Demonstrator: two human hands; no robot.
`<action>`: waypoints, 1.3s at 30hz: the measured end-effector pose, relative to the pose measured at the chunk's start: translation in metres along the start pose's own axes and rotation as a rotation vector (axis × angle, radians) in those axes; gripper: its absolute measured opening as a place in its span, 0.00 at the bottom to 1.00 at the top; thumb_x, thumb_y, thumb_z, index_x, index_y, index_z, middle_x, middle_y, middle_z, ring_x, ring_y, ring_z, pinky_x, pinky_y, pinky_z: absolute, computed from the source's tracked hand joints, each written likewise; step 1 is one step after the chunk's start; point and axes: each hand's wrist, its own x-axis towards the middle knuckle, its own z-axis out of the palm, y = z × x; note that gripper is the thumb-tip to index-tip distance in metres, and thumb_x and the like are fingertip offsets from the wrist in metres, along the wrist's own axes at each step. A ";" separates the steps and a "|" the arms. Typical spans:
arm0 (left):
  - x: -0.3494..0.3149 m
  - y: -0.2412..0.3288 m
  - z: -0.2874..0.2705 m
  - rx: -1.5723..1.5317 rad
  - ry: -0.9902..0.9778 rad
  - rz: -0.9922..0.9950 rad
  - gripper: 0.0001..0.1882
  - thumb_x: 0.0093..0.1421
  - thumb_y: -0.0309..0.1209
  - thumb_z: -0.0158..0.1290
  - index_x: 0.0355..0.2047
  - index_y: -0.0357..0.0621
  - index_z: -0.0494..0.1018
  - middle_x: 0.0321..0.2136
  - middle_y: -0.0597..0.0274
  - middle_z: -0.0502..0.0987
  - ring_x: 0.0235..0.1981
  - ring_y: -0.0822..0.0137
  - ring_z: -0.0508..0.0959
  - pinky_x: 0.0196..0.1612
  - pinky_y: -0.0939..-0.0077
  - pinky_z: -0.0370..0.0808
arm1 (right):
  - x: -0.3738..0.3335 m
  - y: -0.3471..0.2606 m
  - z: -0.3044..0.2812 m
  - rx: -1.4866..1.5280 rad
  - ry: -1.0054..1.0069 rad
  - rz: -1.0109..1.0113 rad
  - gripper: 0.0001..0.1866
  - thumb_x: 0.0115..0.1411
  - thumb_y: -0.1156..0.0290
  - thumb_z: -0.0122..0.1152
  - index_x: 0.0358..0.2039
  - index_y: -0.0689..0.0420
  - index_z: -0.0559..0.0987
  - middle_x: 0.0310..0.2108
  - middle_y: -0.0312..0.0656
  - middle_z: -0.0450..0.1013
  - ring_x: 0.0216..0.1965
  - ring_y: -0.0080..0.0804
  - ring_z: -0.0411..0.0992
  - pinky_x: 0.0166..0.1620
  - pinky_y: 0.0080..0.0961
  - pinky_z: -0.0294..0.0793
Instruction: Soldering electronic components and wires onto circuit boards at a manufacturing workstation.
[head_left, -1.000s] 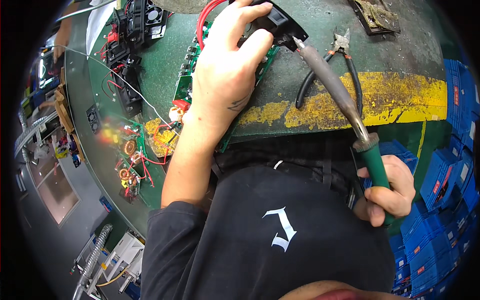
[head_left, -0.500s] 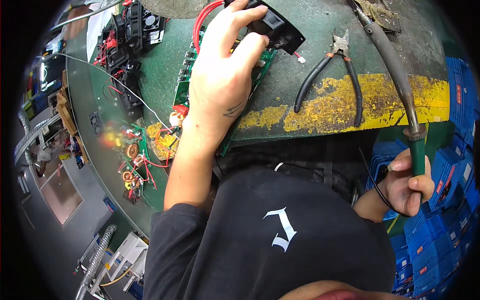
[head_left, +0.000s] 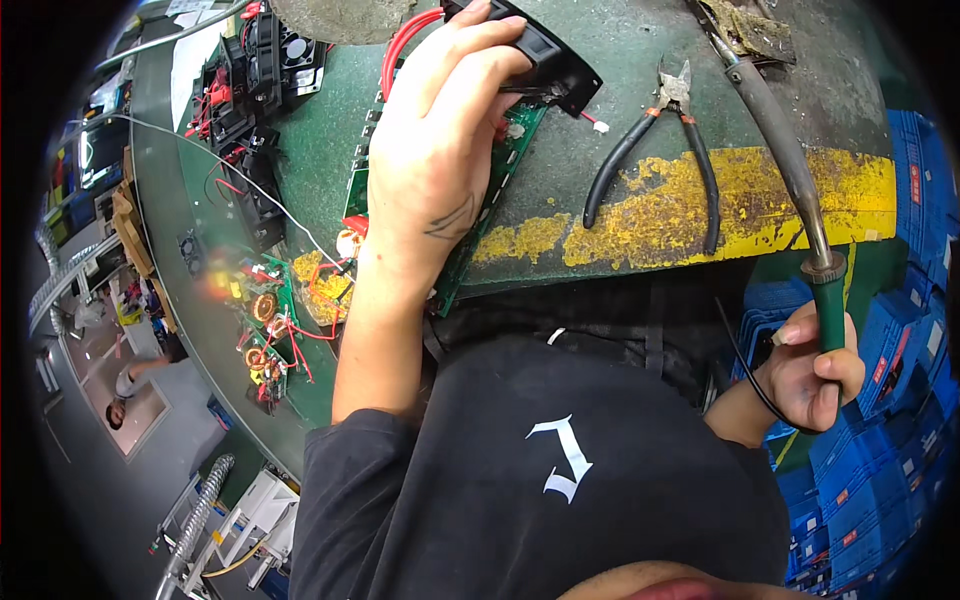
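With fingers wrapped over its edge, my left hand grips a black plastic panel at the top of the view. Beneath that hand lies a long green circuit board, largely covered by my hand and wrist. Red wires curve down beside my fingers, and a small white connector pokes out past the panel. My right hand is closed round the green handle of a soldering iron, whose shaft points up and away over the bench edge. Side cutters rest with jaws apart between both hands.
Black fans with red wires stand at the far left. Smaller boards with copper coils lie near the bench's left edge. A worn yellow strip marks the front edge. Blue crates are stacked at right; a person appears far left.
My left hand and the panel have shifted slightly left, with the fingers turned a little. The soldering iron has moved slightly left. A person has come into view at the far left.
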 end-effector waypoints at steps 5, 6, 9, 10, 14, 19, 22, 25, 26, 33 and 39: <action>-0.002 -0.012 -0.008 0.207 -0.006 0.225 0.07 0.53 0.15 0.59 0.33 0.36 0.77 0.41 0.45 0.82 0.47 0.47 0.82 0.61 0.52 0.73 | 0.003 0.001 0.003 0.015 -0.005 -0.010 0.16 0.66 0.57 0.46 0.38 0.58 0.73 0.26 0.58 0.74 0.21 0.37 0.70 0.21 0.27 0.69; -0.002 -0.012 -0.007 0.250 0.001 0.252 0.07 0.53 0.14 0.58 0.33 0.36 0.77 0.40 0.46 0.82 0.46 0.48 0.82 0.61 0.53 0.73 | 0.002 0.001 0.003 0.017 0.005 -0.004 0.16 0.66 0.57 0.46 0.38 0.58 0.73 0.26 0.59 0.74 0.21 0.37 0.70 0.21 0.27 0.69; -0.002 -0.012 -0.002 0.181 0.033 0.194 0.08 0.53 0.14 0.58 0.32 0.36 0.77 0.39 0.47 0.82 0.45 0.49 0.82 0.60 0.53 0.74 | 0.001 0.001 0.002 0.019 0.017 0.005 0.16 0.66 0.57 0.46 0.38 0.58 0.73 0.26 0.59 0.74 0.21 0.37 0.70 0.21 0.27 0.69; 0.002 -0.031 0.015 0.189 0.038 0.191 0.08 0.53 0.14 0.58 0.32 0.36 0.77 0.39 0.47 0.82 0.45 0.49 0.82 0.60 0.53 0.74 | 0.002 0.001 0.004 0.026 0.009 0.002 0.16 0.66 0.58 0.46 0.38 0.58 0.73 0.25 0.59 0.74 0.21 0.37 0.70 0.21 0.27 0.69; -0.001 -0.055 0.028 -0.278 0.378 0.563 0.09 0.52 0.14 0.60 0.33 0.37 0.77 0.39 0.51 0.83 0.46 0.51 0.83 0.56 0.59 0.76 | -0.001 0.004 0.002 0.022 0.022 0.006 0.16 0.66 0.58 0.46 0.38 0.58 0.73 0.25 0.59 0.73 0.21 0.37 0.69 0.21 0.27 0.68; -0.010 -0.037 0.005 0.084 0.087 0.283 0.10 0.53 0.11 0.57 0.34 0.34 0.74 0.44 0.50 0.84 0.54 0.49 0.82 0.58 0.63 0.77 | -0.002 0.002 0.004 0.109 0.042 0.039 0.18 0.62 0.56 0.48 0.40 0.56 0.77 0.29 0.58 0.75 0.25 0.38 0.70 0.28 0.29 0.65; -0.009 -0.031 0.005 0.137 0.075 0.287 0.10 0.52 0.11 0.58 0.34 0.34 0.74 0.43 0.50 0.84 0.53 0.50 0.82 0.57 0.64 0.78 | 0.002 0.004 0.001 0.033 0.004 -0.007 0.16 0.66 0.57 0.46 0.39 0.58 0.73 0.25 0.58 0.74 0.21 0.37 0.69 0.22 0.28 0.69; -0.007 -0.030 0.005 0.144 0.082 0.309 0.12 0.52 0.13 0.60 0.36 0.36 0.76 0.40 0.52 0.83 0.50 0.51 0.82 0.54 0.64 0.78 | 0.000 0.004 0.000 0.029 0.014 0.007 0.16 0.66 0.57 0.46 0.38 0.57 0.73 0.25 0.58 0.74 0.21 0.37 0.69 0.22 0.28 0.69; -0.005 -0.022 0.002 0.171 0.046 0.258 0.10 0.53 0.14 0.60 0.35 0.36 0.77 0.38 0.51 0.82 0.46 0.51 0.83 0.57 0.60 0.76 | 0.000 0.004 -0.001 0.025 0.015 0.009 0.16 0.66 0.57 0.46 0.38 0.57 0.73 0.25 0.58 0.74 0.21 0.37 0.69 0.22 0.28 0.69; -0.013 -0.030 -0.019 0.305 0.142 0.133 0.12 0.49 0.22 0.65 0.36 0.40 0.77 0.39 0.55 0.80 0.48 0.53 0.78 0.51 0.62 0.75 | -0.003 -0.001 0.002 0.096 0.030 0.024 0.19 0.64 0.55 0.49 0.41 0.58 0.76 0.29 0.60 0.73 0.26 0.41 0.67 0.29 0.30 0.65; -0.040 -0.051 -0.051 0.327 0.218 0.192 0.10 0.52 0.27 0.67 0.36 0.44 0.82 0.28 0.61 0.80 0.30 0.57 0.79 0.34 0.66 0.76 | -0.010 -0.003 -0.021 0.175 -0.013 -0.027 0.21 0.63 0.56 0.48 0.44 0.61 0.75 0.32 0.60 0.74 0.30 0.42 0.69 0.28 0.30 0.69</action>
